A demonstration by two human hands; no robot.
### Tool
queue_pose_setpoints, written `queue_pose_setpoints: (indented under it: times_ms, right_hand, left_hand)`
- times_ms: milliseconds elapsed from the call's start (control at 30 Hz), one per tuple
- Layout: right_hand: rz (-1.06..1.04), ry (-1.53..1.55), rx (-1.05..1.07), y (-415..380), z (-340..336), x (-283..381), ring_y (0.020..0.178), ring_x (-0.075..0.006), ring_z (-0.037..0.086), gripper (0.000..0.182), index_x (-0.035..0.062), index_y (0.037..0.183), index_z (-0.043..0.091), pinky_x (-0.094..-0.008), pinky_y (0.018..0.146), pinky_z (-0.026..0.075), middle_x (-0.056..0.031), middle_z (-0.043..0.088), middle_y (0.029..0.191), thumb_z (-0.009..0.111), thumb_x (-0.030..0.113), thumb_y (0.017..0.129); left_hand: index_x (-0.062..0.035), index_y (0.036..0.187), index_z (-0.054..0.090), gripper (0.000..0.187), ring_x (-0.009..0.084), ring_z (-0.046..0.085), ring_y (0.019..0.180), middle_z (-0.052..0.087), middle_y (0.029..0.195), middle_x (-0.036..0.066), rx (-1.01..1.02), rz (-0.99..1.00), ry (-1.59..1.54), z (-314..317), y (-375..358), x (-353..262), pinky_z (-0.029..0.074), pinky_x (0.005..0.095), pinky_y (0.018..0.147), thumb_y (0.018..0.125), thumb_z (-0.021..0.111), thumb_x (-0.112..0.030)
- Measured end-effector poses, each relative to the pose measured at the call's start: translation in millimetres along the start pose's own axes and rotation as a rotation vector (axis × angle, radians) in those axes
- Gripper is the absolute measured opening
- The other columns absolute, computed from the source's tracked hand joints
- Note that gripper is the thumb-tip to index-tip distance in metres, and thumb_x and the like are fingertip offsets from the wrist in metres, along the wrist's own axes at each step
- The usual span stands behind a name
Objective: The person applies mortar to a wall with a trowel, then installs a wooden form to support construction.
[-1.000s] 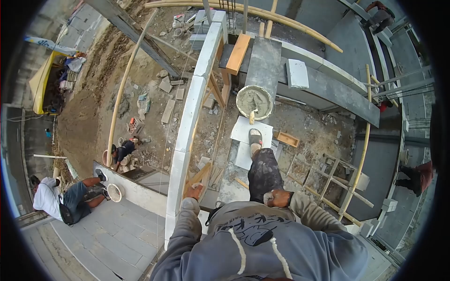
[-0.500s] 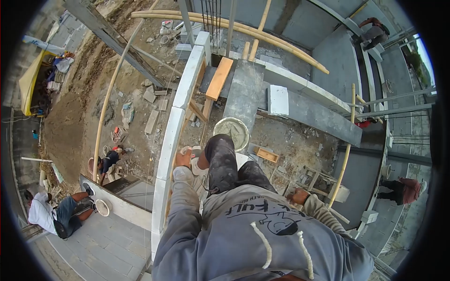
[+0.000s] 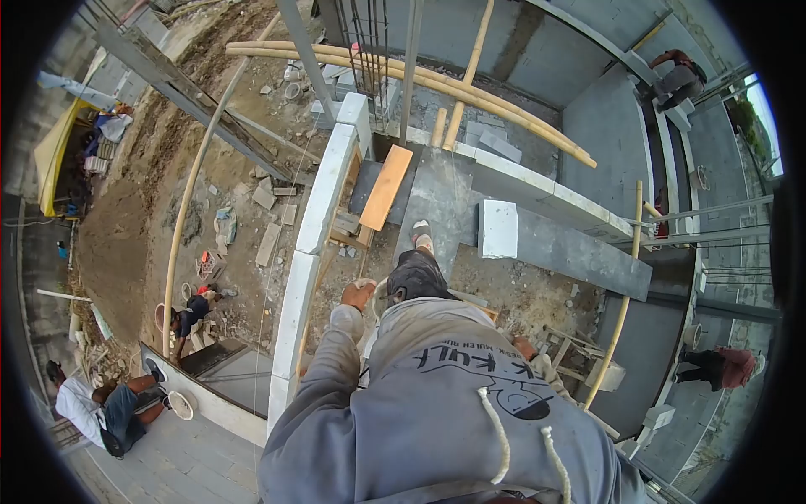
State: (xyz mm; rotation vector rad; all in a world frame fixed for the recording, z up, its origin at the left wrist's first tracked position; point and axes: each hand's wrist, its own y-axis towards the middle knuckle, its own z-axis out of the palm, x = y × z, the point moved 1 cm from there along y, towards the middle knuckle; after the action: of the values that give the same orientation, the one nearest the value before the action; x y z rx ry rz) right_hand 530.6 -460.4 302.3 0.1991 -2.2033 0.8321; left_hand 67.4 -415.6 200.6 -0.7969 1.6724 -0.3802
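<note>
My left hand (image 3: 358,294) is curled closed, knuckles up, on the inner side of the white block wall (image 3: 312,220). Whatever its fingers hold, if anything, is hidden. Just right of it the pale rim of a bucket (image 3: 379,296) shows; my dark-trousered leg covers most of the bucket. My right hand (image 3: 525,346) hangs low at my right side, partly covered by my hoodie, its fingers hard to see. A sandalled foot (image 3: 421,233) of mine stands on the grey plank (image 3: 441,189). A white block (image 3: 499,228) lies to the right of it.
An orange wooden board (image 3: 386,186) lies ahead. Bamboo poles (image 3: 437,76) cross in front, and another pole (image 3: 621,315) rises at right. One person (image 3: 109,407) sits at lower left. Other people work below and at right. Scrap wood (image 3: 579,353) lies on the ground below.
My body has moved forward, and my foot now shows on the plank. My left hand has left the wall's edge and come right, near the bucket. The bucket now sits behind my leg.
</note>
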Motion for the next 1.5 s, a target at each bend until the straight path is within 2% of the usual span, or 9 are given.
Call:
queue_pose_setpoints:
  times_ms: [300, 500, 600, 700, 967, 1067, 1233, 1333, 1500]
  right_hand:
    - [-0.018, 0.015, 0.382, 232, -146, 87, 0.072, -0.0226, 0.060, 0.028, -0.0020, 0.095, 0.062, -0.0327, 0.065, 0.046, -0.0111, 0.065, 0.080, 0.058, 0.020, 0.079]
    - [-0.039, -0.022, 0.669, 320, -252, 138, 0.071, -0.0174, 0.059, 0.023, 0.0003, 0.095, 0.062, -0.0292, 0.065, 0.045, -0.0071, 0.064, 0.080, 0.057, 0.016, 0.079]
    - [0.483, 0.277, 0.928, 372, -297, 210, 0.067, -0.0074, 0.051, 0.012, 0.0028, 0.090, 0.058, -0.0214, 0.061, 0.040, -0.0005, 0.057, 0.075, 0.050, 0.007, 0.081]
    - [0.322, 0.044, 1.147, 429, -323, 261, 0.067, -0.0058, 0.049, 0.012, 0.0027, 0.091, 0.055, -0.0202, 0.062, 0.039, 0.0005, 0.055, 0.077, 0.050, 0.006, 0.082]
    - [0.501, -0.530, 1.657, 601, -259, 245, 0.072, -0.0037, 0.045, 0.010, 0.0030, 0.089, 0.056, -0.0181, 0.063, 0.034, 0.0042, 0.052, 0.076, 0.056, 0.011, 0.084]
    - [0.324, -0.863, 1.568, 658, -184, 236, 0.068, -0.0085, 0.053, 0.018, 0.0028, 0.086, 0.058, -0.0245, 0.061, 0.042, 0.0012, 0.057, 0.074, 0.058, 0.021, 0.083]
    - [-0.895, -1.108, 1.480, 736, 29, 216, 0.079, -0.0362, 0.059, 0.023, 0.0041, 0.088, 0.057, -0.0419, 0.068, 0.045, -0.0181, 0.061, 0.080, 0.055, 0.025, 0.080]
    - [-1.326, -1.067, 1.482, 721, 169, 202, 0.081, -0.0379, 0.058, 0.019, 0.0044, 0.086, 0.056, -0.0451, 0.070, 0.044, -0.0192, 0.060, 0.083, 0.054, 0.022, 0.079]
    - [-1.747, -1.044, 1.397, 625, 313, 143, 0.095, -0.0369, 0.056, 0.031, 0.0012, 0.100, 0.058, -0.0424, 0.082, 0.046, -0.0209, 0.059, 0.101, 0.056, 0.024, 0.079]
  left_hand:
    - [-0.0012, 0.107, 0.059, 0.049, 0.0290, 0.061, 0.095, 0.064, 0.100, 0.018, 0.235, 0.213, 0.178, 81, 143, -283, 0.046, 0.0347, 0.082, 0.075, 0.065, -0.037]
    - [-0.0095, 0.107, 0.063, 0.047, 0.0329, 0.054, 0.103, 0.060, 0.108, 0.016, 0.329, 0.219, 0.656, 94, 132, -241, 0.042, 0.0380, 0.090, 0.072, 0.066, -0.040]
    - [-0.0125, 0.100, 0.066, 0.037, 0.0311, 0.056, 0.099, 0.062, 0.103, 0.012, 0.159, 0.038, 0.624, 94, 111, -251, 0.043, 0.0385, 0.088, 0.073, 0.066, -0.038]
    - [-0.0172, 0.092, 0.068, 0.026, 0.0282, 0.056, 0.098, 0.064, 0.098, 0.008, 0.078, -0.127, 0.612, 106, 93, -280, 0.045, 0.0387, 0.084, 0.073, 0.065, -0.036]
    - [-0.0139, 0.095, 0.067, 0.027, 0.0263, 0.063, 0.080, 0.066, 0.084, 0.010, -0.075, -0.383, -0.196, 190, 77, -240, 0.048, 0.0358, 0.073, 0.076, 0.064, -0.033]
    - [-0.0078, 0.101, 0.063, 0.033, 0.0196, 0.062, 0.077, 0.065, 0.086, 0.009, -0.637, -0.257, -0.788, 222, 106, -191, 0.047, 0.0313, 0.072, 0.081, 0.062, -0.034]
    - [0.0011, 0.104, 0.059, 0.040, 0.0247, 0.060, 0.088, 0.062, 0.097, 0.016, -1.534, -0.668, -0.516, 262, 120, -68, 0.046, 0.0329, 0.078, 0.083, 0.061, -0.033]
    - [0.0023, 0.106, 0.058, 0.043, 0.0293, 0.057, 0.096, 0.058, 0.104, 0.020, -1.890, -1.064, -0.307, 322, 106, 32, 0.043, 0.0356, 0.084, 0.083, 0.061, -0.034]
    - [0.0010, 0.116, 0.051, 0.054, 0.0326, 0.054, 0.100, 0.056, 0.107, 0.020, -2.396, -1.330, -0.887, 465, 108, 217, 0.041, 0.0389, 0.087, 0.083, 0.060, -0.041]
